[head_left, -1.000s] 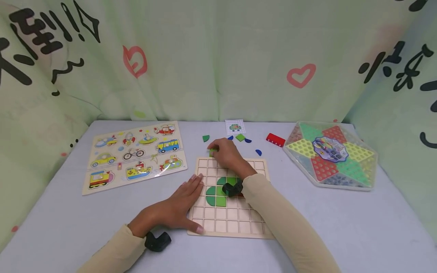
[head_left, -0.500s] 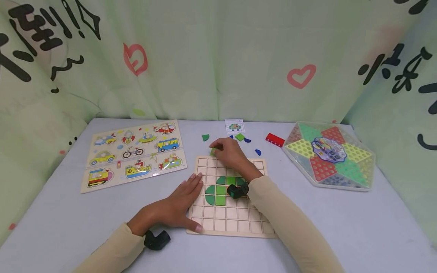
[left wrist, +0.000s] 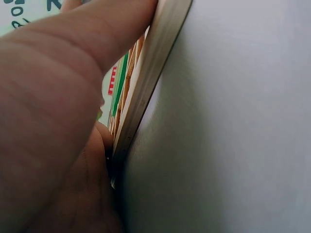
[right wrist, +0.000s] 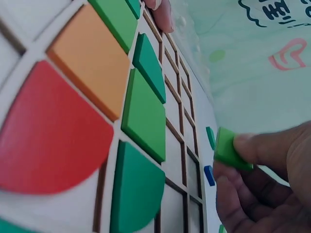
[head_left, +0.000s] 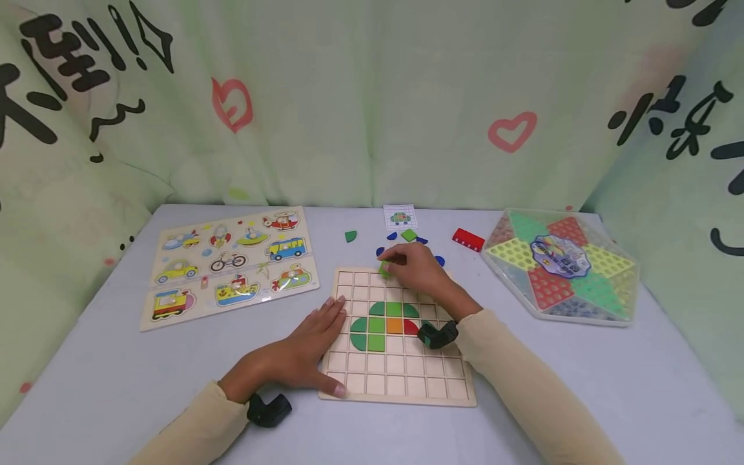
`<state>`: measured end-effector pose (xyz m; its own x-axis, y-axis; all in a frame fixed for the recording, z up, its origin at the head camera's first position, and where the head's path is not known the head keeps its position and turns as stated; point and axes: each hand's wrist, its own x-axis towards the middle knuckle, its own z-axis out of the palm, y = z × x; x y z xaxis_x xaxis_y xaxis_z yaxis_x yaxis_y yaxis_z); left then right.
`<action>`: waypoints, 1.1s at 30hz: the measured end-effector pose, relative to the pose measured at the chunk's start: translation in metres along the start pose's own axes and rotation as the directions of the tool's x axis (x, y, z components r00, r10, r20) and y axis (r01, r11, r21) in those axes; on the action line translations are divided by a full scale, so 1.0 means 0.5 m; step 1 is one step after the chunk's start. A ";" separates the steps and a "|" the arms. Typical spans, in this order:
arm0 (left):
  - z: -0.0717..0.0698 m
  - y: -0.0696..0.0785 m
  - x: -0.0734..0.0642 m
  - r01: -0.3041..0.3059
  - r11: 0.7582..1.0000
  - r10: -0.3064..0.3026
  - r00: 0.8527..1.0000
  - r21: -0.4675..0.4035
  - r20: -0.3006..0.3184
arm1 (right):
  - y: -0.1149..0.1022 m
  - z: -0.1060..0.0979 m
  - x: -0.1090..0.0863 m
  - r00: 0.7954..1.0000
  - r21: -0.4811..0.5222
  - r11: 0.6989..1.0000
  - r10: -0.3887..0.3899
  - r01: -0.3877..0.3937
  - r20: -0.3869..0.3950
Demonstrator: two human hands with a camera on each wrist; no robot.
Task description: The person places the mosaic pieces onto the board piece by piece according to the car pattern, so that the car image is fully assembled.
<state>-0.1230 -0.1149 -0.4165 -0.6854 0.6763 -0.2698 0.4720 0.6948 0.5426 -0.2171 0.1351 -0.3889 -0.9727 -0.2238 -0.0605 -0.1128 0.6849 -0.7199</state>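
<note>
On a white table [head_left: 104, 400], a pale wooden grid board [head_left: 395, 385] lies flat in the centre; clock directions are from its middle. The person's hands are apart. At 9 o'clock, the left hand [head_left: 302, 349] rests with fingers straight on the board's edge, thumb on the near left corner. Near the 12 o'clock edge, the right hand [head_left: 417, 268] pinches a light green tile [right wrist: 228, 153] between thumb and fingers; whether the tile touches the board I cannot tell.

The board's cells hold 3 light green squares [head_left: 376, 342], 1 orange square [head_left: 394, 325], 1 red rounded piece [head_left: 410, 327] and several dark green rounded pieces [head_left: 358, 324], 1 partly hidden by the right wrist.

Beyond the board, between 11 and 1 o'clock, lie small blue pieces [head_left: 440, 261], 1 loose green square [head_left: 409, 235] and 1 loose dark green piece [head_left: 351, 236]. A picture card [head_left: 401, 217] lies at 12 o'clock, a red strip [head_left: 468, 239] at 1. At 2 o'clock, a clear hexagonal case [head_left: 587, 318] contains red, green and yellow sections. At 10 o'clock, a puzzle board [head_left: 202, 302] holds colourful vehicle pictures.
</note>
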 end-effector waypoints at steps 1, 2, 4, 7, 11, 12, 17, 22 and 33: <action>0.001 0.001 0.000 0.003 1.000 -0.003 1.000 0.000 -0.001 | 0.001 -0.004 -0.004 1.000 0.002 1.000 -0.006 0.006 0.006; 0.002 0.001 0.001 0.006 1.000 -0.006 1.000 0.000 -0.001 | 0.002 -0.007 -0.009 1.000 0.003 1.000 -0.013 0.013 0.014; 0.004 0.001 0.000 0.014 1.000 -0.014 1.000 -0.003 -0.001 | 0.002 -0.012 -0.016 0.999 0.003 1.000 -0.028 0.028 0.034; 0.006 -0.001 -0.001 0.017 1.000 -0.017 1.000 -0.004 -0.005 | 0.002 -0.016 -0.026 0.996 0.002 0.999 -0.046 0.046 0.073; 0.009 -0.003 0.000 0.005 1.000 -0.005 1.000 0.000 -0.007 | 0.007 -0.022 -0.047 0.990 -0.004 0.998 -0.068 0.069 0.123; 0.009 -0.003 0.001 0.003 1.000 -0.003 1.000 0.001 -0.008 | 0.009 -0.025 -0.053 0.988 -0.002 0.997 -0.073 0.074 0.134; 0.009 -0.002 0.002 0.009 1.000 -0.009 1.000 0.002 -0.006 | 0.017 -0.032 -0.079 0.980 0.006 0.997 -0.079 0.080 0.180; 0.008 0.000 0.003 0.011 1.000 -0.011 1.000 0.007 -0.002 | 0.025 -0.039 -0.101 0.974 0.009 0.996 -0.086 0.086 0.210; 0.003 0.003 0.002 0.003 1.000 -0.003 1.000 -0.007 -0.006 | 0.027 -0.034 -0.138 0.938 0.087 0.987 -0.155 0.134 0.309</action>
<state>-0.1223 -0.1128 -0.4170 -0.6902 0.6728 -0.2664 0.4660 0.6949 0.5477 -0.1551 0.1715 -0.3828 -0.8325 -0.5306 -0.1594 -0.2239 0.5855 -0.7792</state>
